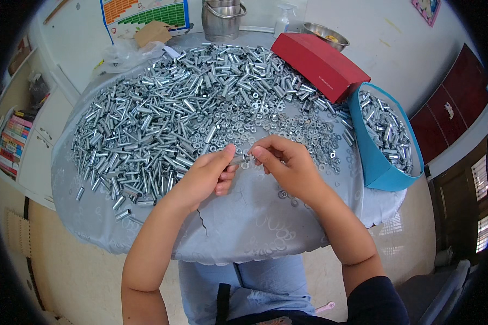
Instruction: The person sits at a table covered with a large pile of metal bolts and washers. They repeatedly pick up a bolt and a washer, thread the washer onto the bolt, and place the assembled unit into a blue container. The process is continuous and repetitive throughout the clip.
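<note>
Near the middle of the table, my left hand (205, 174) is closed around a short silvery metal sleeve (237, 161), whose end points toward my other hand. Thumb and index finger of my right hand (286, 165) pinch at that end of the sleeve, on a small metal part that looks like a washer or nut; the fingertips mostly hide it. Just beyond both hands lies a spread of loose washers and nuts (309, 130). A large heap of metal sleeves and bolts (146, 122) covers the left and far side of the table.
At the right edge stands a blue fabric bin (382, 170) full of metal sleeves. A red box (320, 62) lies beside it. Farther back are a steel pail (221, 24), a spray bottle (282, 21), a metal bowl (339, 43) and a plastic bag (127, 57). A patterned grey tablecloth (244, 233) covers the table.
</note>
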The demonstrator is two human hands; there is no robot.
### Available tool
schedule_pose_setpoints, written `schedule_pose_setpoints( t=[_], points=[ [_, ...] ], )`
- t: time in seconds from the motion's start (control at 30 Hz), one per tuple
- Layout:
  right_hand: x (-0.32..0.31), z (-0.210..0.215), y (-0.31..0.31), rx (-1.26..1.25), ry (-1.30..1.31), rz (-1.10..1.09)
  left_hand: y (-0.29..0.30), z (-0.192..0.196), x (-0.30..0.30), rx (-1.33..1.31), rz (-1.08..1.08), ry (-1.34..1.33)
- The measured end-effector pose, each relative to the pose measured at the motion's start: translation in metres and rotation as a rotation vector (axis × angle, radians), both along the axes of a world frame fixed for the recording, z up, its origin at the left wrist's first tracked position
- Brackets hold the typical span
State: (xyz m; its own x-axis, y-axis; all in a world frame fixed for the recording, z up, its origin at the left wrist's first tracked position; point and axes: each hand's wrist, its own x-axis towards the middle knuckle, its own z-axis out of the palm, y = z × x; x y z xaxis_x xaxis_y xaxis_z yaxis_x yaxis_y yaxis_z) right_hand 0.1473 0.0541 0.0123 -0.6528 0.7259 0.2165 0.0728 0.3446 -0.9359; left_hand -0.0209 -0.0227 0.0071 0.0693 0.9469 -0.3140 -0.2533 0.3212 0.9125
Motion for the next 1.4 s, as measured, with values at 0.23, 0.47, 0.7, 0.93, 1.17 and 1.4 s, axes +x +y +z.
schedule_pose_setpoints(
  t=[0.23,0.47,0.7,0.93,1.17,1.4],
  points=[
    [-0.006,-0.009,-0.004,-0.039,0.199,-0.018,0.000,0.000,0.000,-0.013,0.000,-0.024],
    [-0.002,-0.003,-0.004,0.120,0.039,0.072,0.000,0.000,-0.003,-0.032,0.017,-0.047],
    [0.000,-0.006,0.001,-0.121,0.141,0.170,0.000,0.001,-0.001,-0.028,-0.022,-0.089],
    [0.000,0.000,0.005,-0.227,0.317,0.198,-0.003,0.004,-0.021,0.040,0.101,-0.282],
    [0.006,-0.006,0.021,-0.201,0.266,0.067,-0.018,0.016,-0.038,0.193,0.277,-0.347],
    [0.023,0.010,0.036,0.094,0.151,-0.019,0.004,0.012,0.015,-0.025,0.305,-0.422]
  ],
)
